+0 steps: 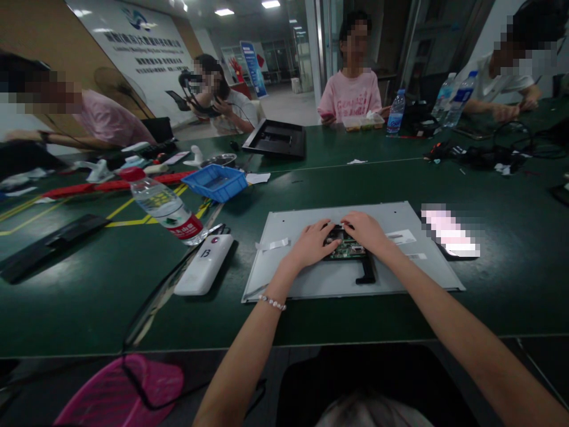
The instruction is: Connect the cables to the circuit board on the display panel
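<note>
A flat grey display panel (267, 270) lies face down on the green table. On its middle sits a green circuit board (345, 251) in a black frame, with a black bracket (365, 274) sticking out towards me. My left hand (311, 243) grips the left side of the board, its thumb over the near part and its fingers at the far edge. At the board's far right corner, my right hand (367, 233) has its fingers curled down onto the frame; the palm hides that side. Whatever lies under the fingertips is hidden.
A phone (462, 252) lies right of the panel. To the left are a white power bank (204, 265) with a cable, a water bottle (166, 204), a blue tray (216, 182) and a long black part (53, 246). Several people sit around the table. A pink basket (128, 391) stands below.
</note>
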Available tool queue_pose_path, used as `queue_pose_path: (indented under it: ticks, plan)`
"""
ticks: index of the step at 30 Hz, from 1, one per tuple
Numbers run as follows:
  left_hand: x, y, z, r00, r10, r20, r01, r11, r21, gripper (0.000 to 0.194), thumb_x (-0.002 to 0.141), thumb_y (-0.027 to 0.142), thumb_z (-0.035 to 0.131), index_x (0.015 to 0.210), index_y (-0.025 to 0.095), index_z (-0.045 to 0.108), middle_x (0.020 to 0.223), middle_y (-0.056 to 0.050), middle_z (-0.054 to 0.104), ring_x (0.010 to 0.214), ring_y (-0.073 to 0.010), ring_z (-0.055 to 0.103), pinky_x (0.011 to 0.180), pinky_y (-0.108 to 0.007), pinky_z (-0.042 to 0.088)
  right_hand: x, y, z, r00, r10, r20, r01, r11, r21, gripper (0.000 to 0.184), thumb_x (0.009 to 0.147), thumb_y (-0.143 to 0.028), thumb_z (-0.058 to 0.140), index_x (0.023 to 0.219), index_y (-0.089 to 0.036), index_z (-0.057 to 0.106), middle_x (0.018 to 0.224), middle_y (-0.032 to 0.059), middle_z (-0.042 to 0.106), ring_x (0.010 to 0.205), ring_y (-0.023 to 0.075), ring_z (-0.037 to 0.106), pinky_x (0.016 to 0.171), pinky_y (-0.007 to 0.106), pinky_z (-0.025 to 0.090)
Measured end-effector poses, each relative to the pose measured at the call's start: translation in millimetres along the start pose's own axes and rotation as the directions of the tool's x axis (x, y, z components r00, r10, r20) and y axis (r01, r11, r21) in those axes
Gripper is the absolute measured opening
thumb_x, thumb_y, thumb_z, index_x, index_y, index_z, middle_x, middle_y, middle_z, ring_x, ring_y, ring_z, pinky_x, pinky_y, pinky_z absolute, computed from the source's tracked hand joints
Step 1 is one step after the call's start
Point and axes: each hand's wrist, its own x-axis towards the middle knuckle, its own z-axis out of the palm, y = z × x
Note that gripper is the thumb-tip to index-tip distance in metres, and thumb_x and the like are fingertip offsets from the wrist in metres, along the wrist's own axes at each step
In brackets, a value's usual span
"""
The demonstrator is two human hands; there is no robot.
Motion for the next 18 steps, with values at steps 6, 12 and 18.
queue_pose_path:
  ticks: [6,12,18]
  plan:
    - [1.3,-0.3,0.2,1.000,0.007,0.000,-0.007,1.000,0.012,0.055,0.093,0.052,0.031,0.136,0.018,0.038,0.142,-0.012,0.039,0.130,-0.0259,0.036,0.104,-0.042,0.031,-1.2,-4.4,-6.7,0.997,-0.042,0.063,0.048,0.993,-0.105,0.026,0.093,-0.021,0.041,0.094,-0.016,0.067,0.096,0.0093,0.065,0.093,0.0198,0.059,0.078,0.026,0.042]
    - [0.8,-0.2,0.3,1.000,0.012,-0.001,-0.012,1.000,0.019,0.055,0.093,0.052,0.031,0.136,0.018,0.038,0.142,-0.012,0.039,0.130,-0.0258,0.036,0.104,-0.041,0.031,-1.4,-7.5,-16.6,0.994,-0.054,0.098,0.068,0.987,-0.143,0.031,0.095,-0.026,0.037,0.093,-0.016,0.067,0.096,0.0101,0.065,0.094,0.0210,0.059,0.078,0.028,0.042]
    - [-0.6,0.2,-0.4,1.000,0.019,-0.005,-0.019,1.000,0.019,0.056,0.094,0.052,0.029,0.136,0.017,0.038,0.141,-0.012,0.039,0.129,-0.0258,0.037,0.104,-0.040,0.031,-3.0,-5.6,-18.8,0.983,-0.102,0.152,0.129,0.975,-0.182,0.028,0.093,-0.029,0.043,0.098,-0.015,0.066,0.100,0.0122,0.064,0.097,0.0222,0.058,0.078,0.029,0.042]
